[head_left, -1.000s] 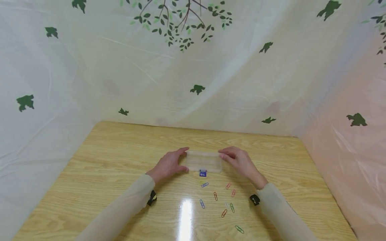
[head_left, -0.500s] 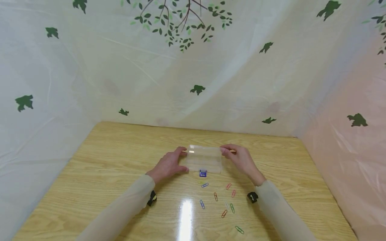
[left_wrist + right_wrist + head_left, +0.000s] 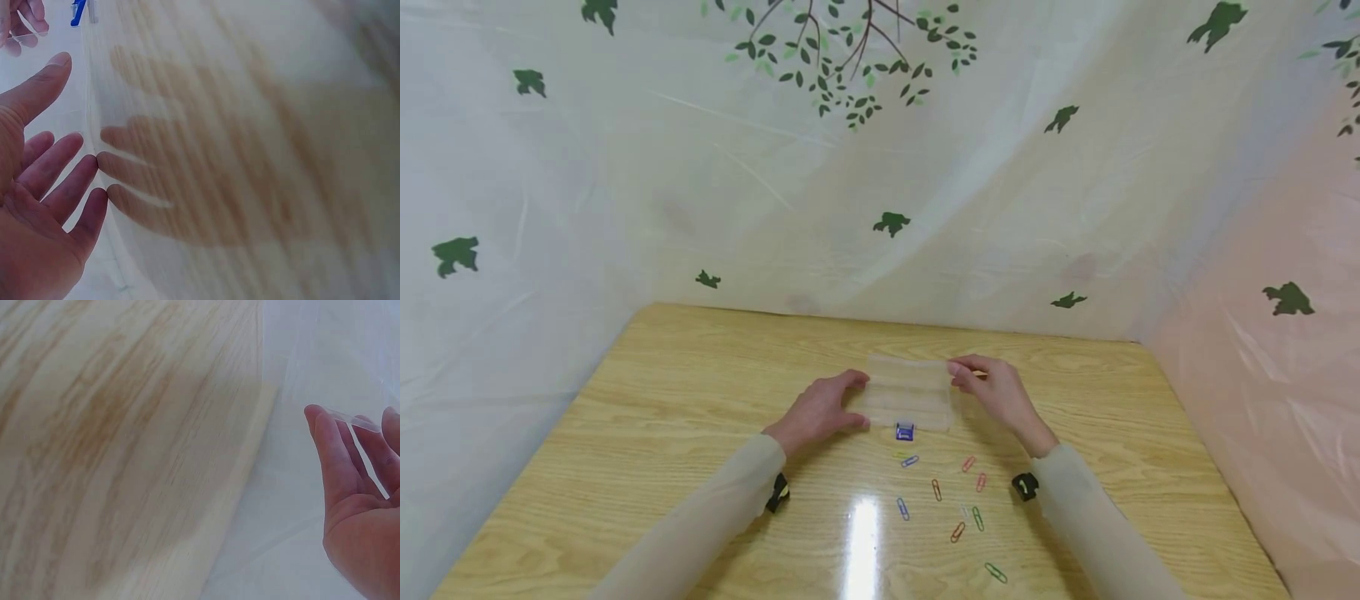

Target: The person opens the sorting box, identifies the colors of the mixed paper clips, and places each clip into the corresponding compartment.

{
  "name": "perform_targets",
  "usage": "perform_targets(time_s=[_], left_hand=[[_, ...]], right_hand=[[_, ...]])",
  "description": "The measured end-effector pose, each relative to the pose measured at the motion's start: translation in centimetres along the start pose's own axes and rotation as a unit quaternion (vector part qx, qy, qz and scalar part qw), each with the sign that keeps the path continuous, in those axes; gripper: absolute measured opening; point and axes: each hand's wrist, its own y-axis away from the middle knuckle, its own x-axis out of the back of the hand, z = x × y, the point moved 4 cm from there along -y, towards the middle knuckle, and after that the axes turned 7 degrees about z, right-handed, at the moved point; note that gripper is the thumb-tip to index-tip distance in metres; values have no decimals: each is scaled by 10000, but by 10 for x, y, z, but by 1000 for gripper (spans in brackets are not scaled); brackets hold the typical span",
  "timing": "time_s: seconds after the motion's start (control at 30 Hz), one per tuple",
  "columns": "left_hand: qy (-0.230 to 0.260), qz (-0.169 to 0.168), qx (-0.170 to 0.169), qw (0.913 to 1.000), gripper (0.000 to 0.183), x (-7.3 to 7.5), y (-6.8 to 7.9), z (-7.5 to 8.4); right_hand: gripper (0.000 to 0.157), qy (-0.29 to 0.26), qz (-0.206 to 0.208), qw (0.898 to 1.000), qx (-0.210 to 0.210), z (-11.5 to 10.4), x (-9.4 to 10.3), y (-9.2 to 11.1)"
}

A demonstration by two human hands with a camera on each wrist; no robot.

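Note:
A clear plastic box (image 3: 910, 410) lies on the wooden table with a blue latch (image 3: 905, 432) at its front; the latch also shows at the top of the left wrist view. My right hand (image 3: 1000, 396) pinches the raised right corner of the transparent lid (image 3: 908, 372) between thumb and fingers. That thin lid edge (image 3: 353, 419) shows between the fingertips in the right wrist view. At the box's left end, my left hand (image 3: 822, 408) spans the side with thumb and fingers apart. Its fingers (image 3: 65, 187) are fairly straight, with fingertips meeting their reflection on the tabletop.
Several coloured paper clips (image 3: 936, 489) are scattered on the table (image 3: 700, 375) in front of the box, one green clip (image 3: 996, 572) nearest the body. A wrist camera (image 3: 1025, 486) juts from the right sleeve, another from the left. A pale printed sheet (image 3: 820, 250) hangs behind the table.
My right hand has risen slightly and moved back, tilting the lid's far edge upward from the box. The left hand has stayed almost still at the left end.

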Motion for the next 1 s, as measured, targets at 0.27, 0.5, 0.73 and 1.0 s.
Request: perform_targets(time_s=[0.27, 0.5, 0.73, 1.0], left_hand=[[-59, -103, -124, 9999, 71, -1, 0, -1], [-62, -209, -105, 9997, 73, -2, -2, -1], [22, -259, -15, 9997, 70, -2, -3, -1], [97, -227, 19, 9997, 71, -1, -6, 0]], right_hand=[[35, 27, 96, 9999, -73, 0, 0, -4], [34, -70, 126, 9999, -38, 4, 1, -8], [37, -151, 77, 9998, -46, 8, 0, -11], [37, -382, 16, 9992, -143, 8, -1, -13]])
